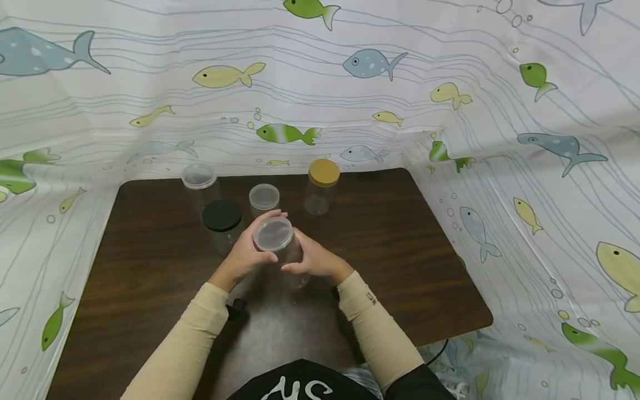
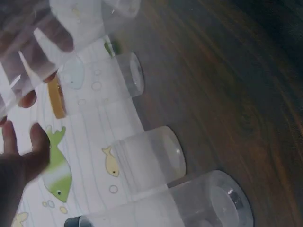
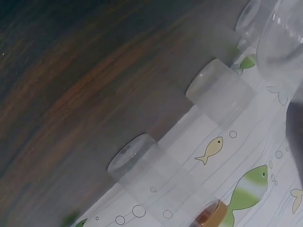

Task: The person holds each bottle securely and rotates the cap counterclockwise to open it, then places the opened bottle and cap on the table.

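Jar with black lid (image 1: 222, 222) close by, three jars (image 1: 321, 191) farther back, cloudy-topped jar (image 1: 281, 243) held between your left grip (image 1: 245, 251) and right grip (image 1: 317, 258)

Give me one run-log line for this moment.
left fingers: hold clear-lidded jar | right fingers: hold same jar | yellow-lidded jar: upright on table

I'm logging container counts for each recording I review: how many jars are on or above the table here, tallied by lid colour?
Clear lid: 3 (held jar, small middle jar, back-left jar)
Black lid: 1 (black-lidded jar)
Yellow lid: 1 (yellow-lidded jar)
Total: 5 jars
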Demonstrator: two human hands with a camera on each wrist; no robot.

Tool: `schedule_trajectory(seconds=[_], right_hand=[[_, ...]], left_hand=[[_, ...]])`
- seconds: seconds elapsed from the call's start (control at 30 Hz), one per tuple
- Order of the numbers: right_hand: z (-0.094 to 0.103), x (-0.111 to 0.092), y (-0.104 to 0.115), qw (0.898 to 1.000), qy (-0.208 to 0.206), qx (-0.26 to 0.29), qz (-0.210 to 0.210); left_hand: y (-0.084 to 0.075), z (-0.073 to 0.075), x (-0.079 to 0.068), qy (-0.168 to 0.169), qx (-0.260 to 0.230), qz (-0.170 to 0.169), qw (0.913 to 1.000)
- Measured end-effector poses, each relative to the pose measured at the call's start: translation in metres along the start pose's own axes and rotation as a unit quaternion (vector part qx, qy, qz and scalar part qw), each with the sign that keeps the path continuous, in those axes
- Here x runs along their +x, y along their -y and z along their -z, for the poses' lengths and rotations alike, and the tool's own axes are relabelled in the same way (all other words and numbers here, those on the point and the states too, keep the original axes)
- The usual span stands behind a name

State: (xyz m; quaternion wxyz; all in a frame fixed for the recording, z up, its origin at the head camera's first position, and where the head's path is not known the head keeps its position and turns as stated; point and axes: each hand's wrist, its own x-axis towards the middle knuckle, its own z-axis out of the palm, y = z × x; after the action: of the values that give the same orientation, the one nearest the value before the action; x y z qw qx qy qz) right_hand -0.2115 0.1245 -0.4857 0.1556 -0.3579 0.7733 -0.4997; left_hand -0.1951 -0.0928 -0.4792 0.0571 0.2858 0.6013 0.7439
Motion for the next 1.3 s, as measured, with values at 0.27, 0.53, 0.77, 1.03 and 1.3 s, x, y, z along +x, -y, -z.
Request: schedule_trajectory(seconds=[0.27, 0.53, 0.77, 1.03, 1.3], right_hand=[[0.004, -0.001, 0.000, 0.994, 0.080, 0.070, 0.001], [0.000, 0.000, 0.002, 0.998, 0.044, 0.048, -0.003], [-0.005, 0.004, 0.005, 0.997, -0.049, -0.064, -0.016], [-0.006, 0.006, 0.001, 0.987, -0.103, -0.123, -0.015], [0.009, -0.007, 0.003, 0.999, -0.024, -0.003, -0.029]], left_hand=[[-0.003, 0.003, 0.001, 0.077, -0.074, -0.011, 0.9943], [-0.001, -0.001, 0.000, 0.016, -0.031, 0.015, 0.9993], [-0.007, -0.011, 0.001, -0.098, 0.030, 0.072, 0.9921], [-0.004, -0.015, 0.006, -0.137, 0.077, 0.115, 0.9809], [-0.007, -0.008, 0.008, -0.032, 0.006, 0.081, 0.9962]])
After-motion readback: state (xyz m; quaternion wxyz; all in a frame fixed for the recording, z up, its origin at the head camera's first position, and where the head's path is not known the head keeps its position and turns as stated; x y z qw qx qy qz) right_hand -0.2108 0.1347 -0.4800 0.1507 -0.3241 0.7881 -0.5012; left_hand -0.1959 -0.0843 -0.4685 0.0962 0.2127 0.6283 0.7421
